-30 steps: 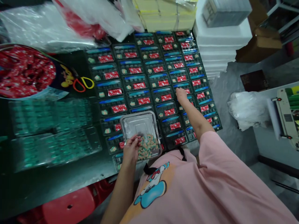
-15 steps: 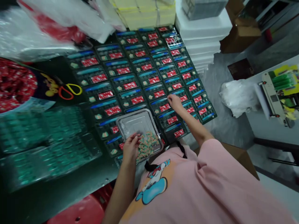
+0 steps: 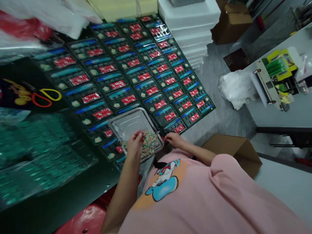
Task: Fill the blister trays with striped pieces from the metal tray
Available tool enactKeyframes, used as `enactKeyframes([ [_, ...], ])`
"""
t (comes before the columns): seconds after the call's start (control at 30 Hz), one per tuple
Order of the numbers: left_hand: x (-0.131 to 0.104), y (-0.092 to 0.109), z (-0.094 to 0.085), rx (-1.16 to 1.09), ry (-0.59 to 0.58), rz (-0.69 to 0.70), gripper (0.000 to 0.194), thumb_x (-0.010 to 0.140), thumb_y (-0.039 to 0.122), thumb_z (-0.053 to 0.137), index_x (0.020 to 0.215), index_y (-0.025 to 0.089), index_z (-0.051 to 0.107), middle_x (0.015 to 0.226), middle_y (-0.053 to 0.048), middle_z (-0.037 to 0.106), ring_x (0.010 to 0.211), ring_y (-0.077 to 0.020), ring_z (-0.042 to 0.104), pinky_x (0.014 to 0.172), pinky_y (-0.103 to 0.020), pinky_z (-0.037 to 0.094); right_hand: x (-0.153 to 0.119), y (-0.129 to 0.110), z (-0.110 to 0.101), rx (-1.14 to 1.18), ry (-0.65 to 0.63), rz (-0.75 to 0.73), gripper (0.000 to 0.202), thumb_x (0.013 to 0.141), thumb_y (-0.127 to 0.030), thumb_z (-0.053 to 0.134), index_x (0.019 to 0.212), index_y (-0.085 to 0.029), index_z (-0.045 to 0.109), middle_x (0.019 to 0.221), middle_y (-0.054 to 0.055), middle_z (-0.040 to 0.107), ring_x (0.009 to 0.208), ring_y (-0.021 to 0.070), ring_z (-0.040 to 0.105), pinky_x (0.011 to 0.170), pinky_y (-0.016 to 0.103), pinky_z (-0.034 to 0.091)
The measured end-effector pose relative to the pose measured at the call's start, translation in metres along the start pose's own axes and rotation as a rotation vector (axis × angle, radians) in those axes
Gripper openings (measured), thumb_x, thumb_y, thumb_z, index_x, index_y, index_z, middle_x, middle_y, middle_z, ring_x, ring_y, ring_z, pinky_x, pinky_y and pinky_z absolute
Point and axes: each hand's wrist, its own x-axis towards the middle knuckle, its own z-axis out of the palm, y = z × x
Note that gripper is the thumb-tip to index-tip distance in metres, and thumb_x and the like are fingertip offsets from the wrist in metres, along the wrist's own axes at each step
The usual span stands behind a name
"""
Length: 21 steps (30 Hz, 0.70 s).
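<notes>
My left hand (image 3: 136,143) is over the left part of a clear plastic tub (image 3: 114,123), its fingers pinched together; what they hold is too small to name. Small green and tan pieces (image 3: 149,143) lie heaped in the tub's near part. Just right of the tub's near corner is my right hand (image 3: 174,139), fingers closed, close to my shirt; anything in them cannot be made out. Rows of black trays (image 3: 162,121) spread beyond the tub, most with a blue pen, a red packet (image 3: 170,116) and a small pale piece (image 3: 122,104).
Scissors (image 3: 46,97) and stacked bags of green items (image 3: 46,162) lie at the left. White foam boxes (image 3: 190,19) stand at the back. An open carton (image 3: 229,149) is at the right, a red stool (image 3: 83,221) at the bottom.
My right hand has moved from above the trays back toward my body, beside the tub. My left hand stays over the tub. The camera view has shifted to the right.
</notes>
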Motion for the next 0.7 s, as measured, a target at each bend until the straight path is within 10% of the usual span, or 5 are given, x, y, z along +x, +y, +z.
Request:
enactKeyframes([
  [0.7,-0.073,-0.05,0.013,0.019,0.174,0.013,0.043,0.057,0.029,0.085,0.093,0.019,0.066,0.083,-0.002,0.072,0.067,-0.0105,0.065,0.058,-0.018,0.045,-0.034,0.023,-0.001,-0.027,-0.249,-0.096,0.014,0.087,-0.01,0.062,0.091,-0.019,0.073,0.09,0.002,0.07,0.082,0.0129,0.061,0.076,0.021,0.04],
])
